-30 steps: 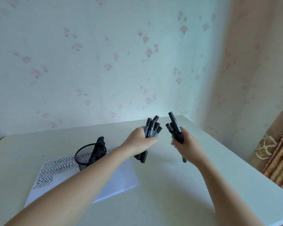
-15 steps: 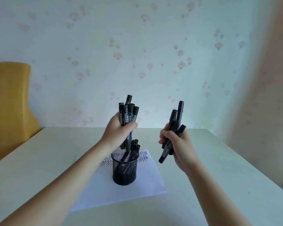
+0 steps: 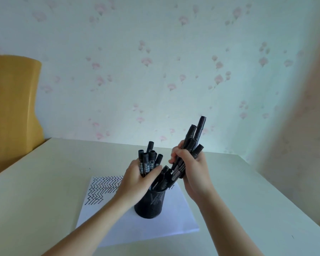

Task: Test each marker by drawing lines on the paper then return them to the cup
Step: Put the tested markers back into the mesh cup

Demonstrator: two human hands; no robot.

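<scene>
The left hand is closed round a bundle of black markers, gripping them at mid-barrel with the capped ends standing up above the fist. The lower ends of this bundle are hidden behind the hand; they appear to be at or inside the mouth of the cup. The right hand is closed round a second bundle, tilted, caps up and to the right, lower ends pointing down at the cup's rim.

Handling, as a judgement: each marker is a light, rigid plastic cylinder with a smooth, fairly slippery barrel. Held several at a time, they can slide against one another, so a mid-barrel grip with full finger wrap is the secure hold. Loose bundles may fan out on release.

The cup is black wire mesh, cylindrical, open-topped and probably light, so it could tip if struck at the rim. It stands on the white paper, which is thin and flat and carries rows of black zigzag lines at its far left. The paper lies on a pale, smooth table.
</scene>
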